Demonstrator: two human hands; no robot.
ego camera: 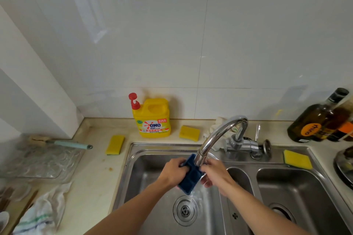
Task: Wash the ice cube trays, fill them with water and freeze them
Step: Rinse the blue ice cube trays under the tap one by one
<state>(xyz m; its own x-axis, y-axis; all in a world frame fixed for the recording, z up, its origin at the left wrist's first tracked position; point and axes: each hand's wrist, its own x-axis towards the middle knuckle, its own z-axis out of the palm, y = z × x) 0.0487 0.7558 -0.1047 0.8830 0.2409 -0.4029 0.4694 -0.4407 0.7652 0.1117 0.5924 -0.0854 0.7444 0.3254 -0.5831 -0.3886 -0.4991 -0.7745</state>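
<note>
Gripping blue ice tray (pixel 188 178), top behind faucet (pixel 213 137)

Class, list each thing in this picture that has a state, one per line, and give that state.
tap, running
ice cube tray, tilted under the tap, water spilling off it
left hand, grips the tray
right hand, holds the tray
drain, unplugged
detergent bottle, upright, pump on
oil bottle, upright, capped
dishcloth, crumpled on the counter

Between left hand (pixel 172 173) and right hand (pixel 216 174), the tray (pixel 189 179) hangs over the sink (pixel 137 175), apparently under the tap (pixel 216 135).
</note>
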